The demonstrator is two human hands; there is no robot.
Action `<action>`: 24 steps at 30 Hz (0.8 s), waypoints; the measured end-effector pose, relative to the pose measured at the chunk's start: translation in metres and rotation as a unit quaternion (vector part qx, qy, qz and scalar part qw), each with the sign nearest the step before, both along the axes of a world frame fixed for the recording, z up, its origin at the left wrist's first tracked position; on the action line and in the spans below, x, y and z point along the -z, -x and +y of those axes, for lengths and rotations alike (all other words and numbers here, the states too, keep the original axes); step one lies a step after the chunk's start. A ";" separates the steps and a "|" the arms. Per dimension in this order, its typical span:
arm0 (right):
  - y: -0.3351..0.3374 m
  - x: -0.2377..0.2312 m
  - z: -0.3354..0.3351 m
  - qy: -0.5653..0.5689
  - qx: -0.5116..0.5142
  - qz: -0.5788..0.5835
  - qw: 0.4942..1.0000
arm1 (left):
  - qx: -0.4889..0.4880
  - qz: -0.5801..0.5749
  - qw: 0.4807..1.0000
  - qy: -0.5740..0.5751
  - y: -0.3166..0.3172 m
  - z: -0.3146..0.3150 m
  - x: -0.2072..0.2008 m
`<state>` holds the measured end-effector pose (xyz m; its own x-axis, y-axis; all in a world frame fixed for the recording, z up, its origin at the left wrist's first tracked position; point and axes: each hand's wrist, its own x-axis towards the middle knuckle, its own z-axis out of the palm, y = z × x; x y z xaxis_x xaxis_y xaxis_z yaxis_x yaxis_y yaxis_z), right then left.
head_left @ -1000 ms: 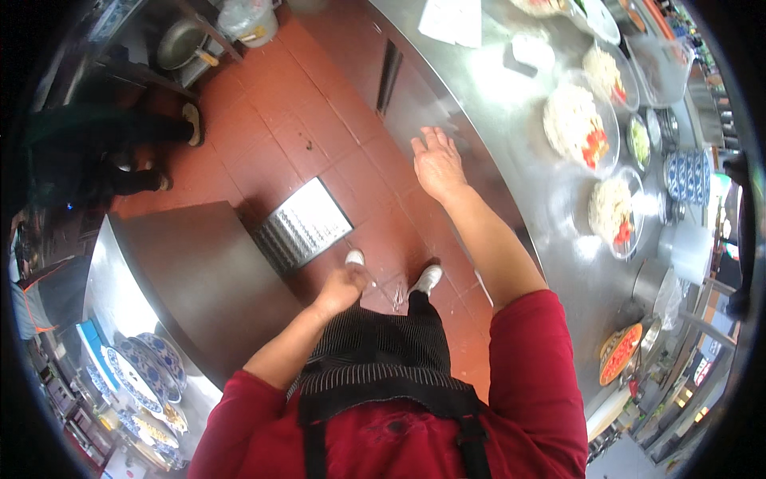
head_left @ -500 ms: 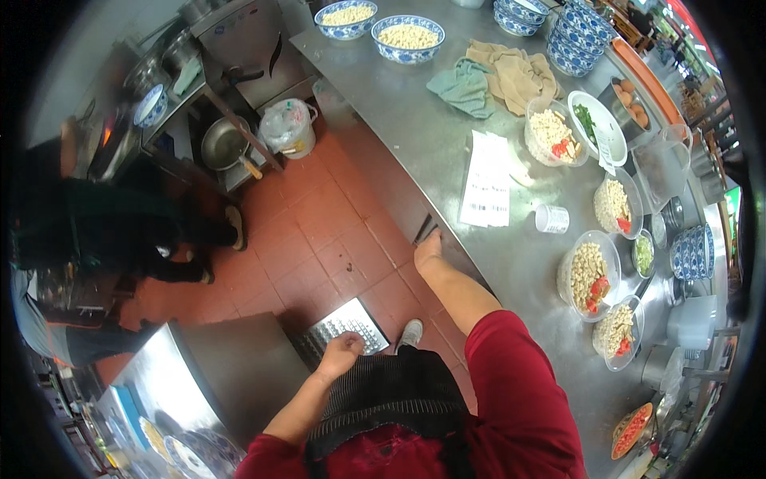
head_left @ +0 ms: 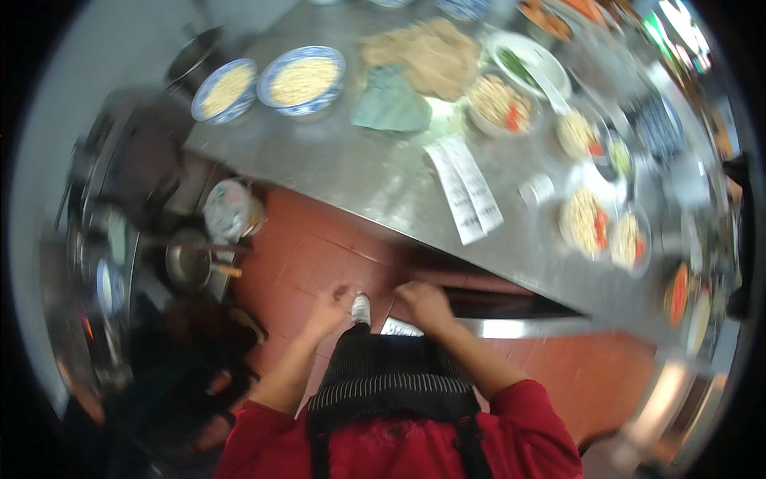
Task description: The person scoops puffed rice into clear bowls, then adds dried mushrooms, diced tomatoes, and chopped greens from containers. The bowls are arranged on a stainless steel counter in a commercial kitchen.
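Note:
Below the steel counter [head_left: 343, 172], both my hands are in front of my black apron, blurred by motion. My left hand [head_left: 329, 310] is above the tiled floor, near my white shoe [head_left: 361, 307]; its fingers are smeared and nothing shows clearly in it. My right hand [head_left: 424, 305] is by the left end of a dark opening [head_left: 511, 303] under the counter edge, bordered by a bright metal strip [head_left: 527, 328]. Whether it grips that edge I cannot tell. A corner of a white panel [head_left: 401, 326] with small raised shapes shows below the right hand, partly hidden by the apron.
On the counter are two blue-and-white bowls of pale cubes [head_left: 302, 80], cloths [head_left: 391, 100], paper slips [head_left: 464, 188], a clear cup [head_left: 536, 189] and several filled clear tubs [head_left: 584, 223]. At left are a white bucket [head_left: 231, 211], a pan [head_left: 189, 262] and a dark-clothed person [head_left: 171, 383].
My view has turned toward the counter. The right hand has left the counter's side handle area and is closer to the left hand. A dark opening with a metal strip now shows below the counter edge.

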<state>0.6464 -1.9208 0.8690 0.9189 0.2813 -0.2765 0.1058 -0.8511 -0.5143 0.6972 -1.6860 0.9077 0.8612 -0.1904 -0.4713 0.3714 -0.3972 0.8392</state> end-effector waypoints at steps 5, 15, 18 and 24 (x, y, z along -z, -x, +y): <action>0.065 -0.004 -0.043 0.127 0.263 0.241 0.926 | 0.126 -0.012 0.987 0.103 -0.066 -0.017 -0.019; 0.274 -0.003 -0.019 0.175 0.244 0.614 0.730 | 0.416 -0.098 0.889 0.162 -0.063 -0.136 -0.057; 0.309 0.035 -0.046 0.184 0.438 0.604 0.640 | 0.495 -0.123 0.848 0.143 -0.051 -0.162 -0.035; 0.247 0.177 -0.136 0.035 0.579 0.241 0.778 | 0.534 -0.006 0.845 0.010 -0.014 -0.203 0.104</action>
<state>0.3996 -2.0566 0.6918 0.3305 -0.6888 -0.6453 -0.9434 -0.2608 -0.2048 0.7110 -1.8894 0.8034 0.1979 -0.8702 -0.4513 -0.1986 -0.4864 0.8508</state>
